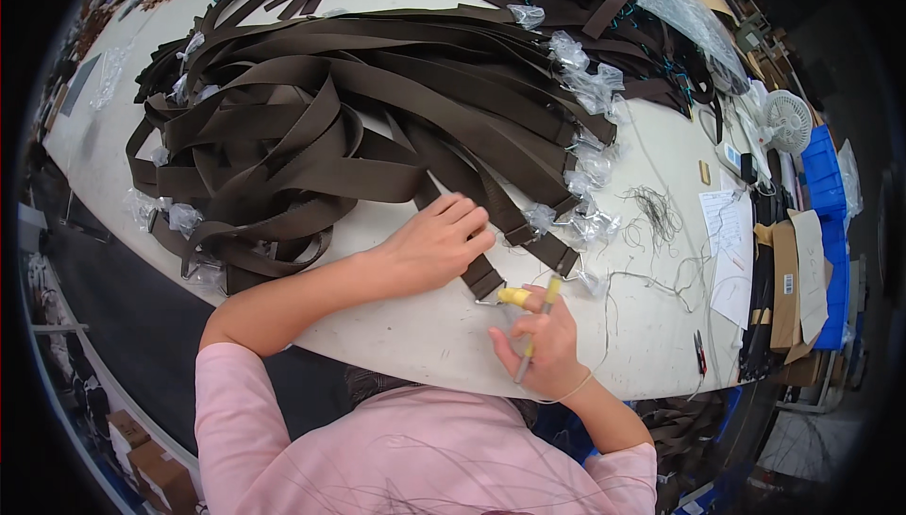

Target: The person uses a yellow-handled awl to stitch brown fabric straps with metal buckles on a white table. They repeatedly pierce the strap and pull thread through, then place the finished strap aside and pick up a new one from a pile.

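Brown webbing strap (484, 274): I see my left hand (436, 246) pressing it flat on the bench (415, 326), grip apart; right hand (540, 345) clamped on a pen-like tool (536, 331).

Far side of white table (415, 336): second heap of dark straps (585, 5) under clear plastic sheeting (675, 0); at right, small white fan (788, 121), blue bins (823, 175), paper sheets (729, 232), tangle of loose thread (656, 213); cardboard boxes (142, 454) on floor lower left.
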`<state>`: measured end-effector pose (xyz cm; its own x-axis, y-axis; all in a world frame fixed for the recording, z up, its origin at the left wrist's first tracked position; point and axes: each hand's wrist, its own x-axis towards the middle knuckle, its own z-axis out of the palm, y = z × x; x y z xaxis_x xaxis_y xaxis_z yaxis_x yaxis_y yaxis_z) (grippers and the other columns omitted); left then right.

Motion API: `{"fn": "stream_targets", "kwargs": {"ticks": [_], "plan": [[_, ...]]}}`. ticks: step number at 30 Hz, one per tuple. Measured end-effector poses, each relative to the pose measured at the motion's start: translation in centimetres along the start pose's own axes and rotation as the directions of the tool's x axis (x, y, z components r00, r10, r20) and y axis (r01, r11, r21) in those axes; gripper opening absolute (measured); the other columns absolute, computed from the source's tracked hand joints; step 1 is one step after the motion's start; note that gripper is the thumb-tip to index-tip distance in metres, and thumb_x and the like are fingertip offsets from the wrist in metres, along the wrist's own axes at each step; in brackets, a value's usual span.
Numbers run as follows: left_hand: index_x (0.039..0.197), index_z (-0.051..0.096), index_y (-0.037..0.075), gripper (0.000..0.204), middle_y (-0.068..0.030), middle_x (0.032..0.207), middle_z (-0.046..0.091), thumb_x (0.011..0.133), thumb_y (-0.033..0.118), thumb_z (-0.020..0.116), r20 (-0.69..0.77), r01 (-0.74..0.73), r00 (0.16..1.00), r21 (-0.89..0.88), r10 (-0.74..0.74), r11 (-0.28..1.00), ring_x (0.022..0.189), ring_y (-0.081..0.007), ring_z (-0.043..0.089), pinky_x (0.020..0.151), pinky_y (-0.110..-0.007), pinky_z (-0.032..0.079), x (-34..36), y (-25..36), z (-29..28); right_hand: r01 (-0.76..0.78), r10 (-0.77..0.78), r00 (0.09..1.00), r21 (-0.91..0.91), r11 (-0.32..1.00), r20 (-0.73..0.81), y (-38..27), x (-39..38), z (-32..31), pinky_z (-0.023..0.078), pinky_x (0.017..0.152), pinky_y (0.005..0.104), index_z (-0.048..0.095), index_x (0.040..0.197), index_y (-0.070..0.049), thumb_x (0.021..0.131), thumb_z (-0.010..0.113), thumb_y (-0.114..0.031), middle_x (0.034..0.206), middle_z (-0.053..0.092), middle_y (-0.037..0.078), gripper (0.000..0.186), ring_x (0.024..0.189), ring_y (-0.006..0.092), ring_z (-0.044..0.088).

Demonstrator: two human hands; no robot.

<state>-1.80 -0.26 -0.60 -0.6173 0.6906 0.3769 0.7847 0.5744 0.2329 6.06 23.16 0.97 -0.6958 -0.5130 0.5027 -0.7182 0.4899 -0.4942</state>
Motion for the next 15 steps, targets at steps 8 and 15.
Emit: {"fn": "stream_targets", "kwargs": {"ticks": [8,15], "plan": [[0.115,0.062,0.001,0.031,-0.0124,0.122,0.057,0.085,-0.004,0.060,0.280,0.337,0.941,-0.805,-0.189,0.489,0.107,-0.0294,0.058,0.089,-0.035,0.053,-1.0,0.8,0.2,-0.068,0.067,0.998,0.116,0.991,0.008,2.6,-2.4,0.2,0.052,0.083,0.0458,0.052,0.101,-0.005,0.094,0.072,-0.016,0.101,0.065,0.020,0.024,0.093,0.0337,0.065],[0.104,0.066,0.004,0.015,-0.0090,0.108,0.061,0.090,0.008,0.070,0.183,0.255,0.967,-0.616,-0.180,0.745,0.091,-0.0273,0.064,0.078,-0.037,0.054,0.9,2.2,1.7,-0.158,0.232,0.888,0.212,0.965,-0.397,4.6,1.2,-3.1,0.048,0.078,0.0358,0.057,0.103,-0.002,0.110,0.030,-0.050,0.096,0.063,0.012,0.055,0.080,0.0228,0.058]]}}
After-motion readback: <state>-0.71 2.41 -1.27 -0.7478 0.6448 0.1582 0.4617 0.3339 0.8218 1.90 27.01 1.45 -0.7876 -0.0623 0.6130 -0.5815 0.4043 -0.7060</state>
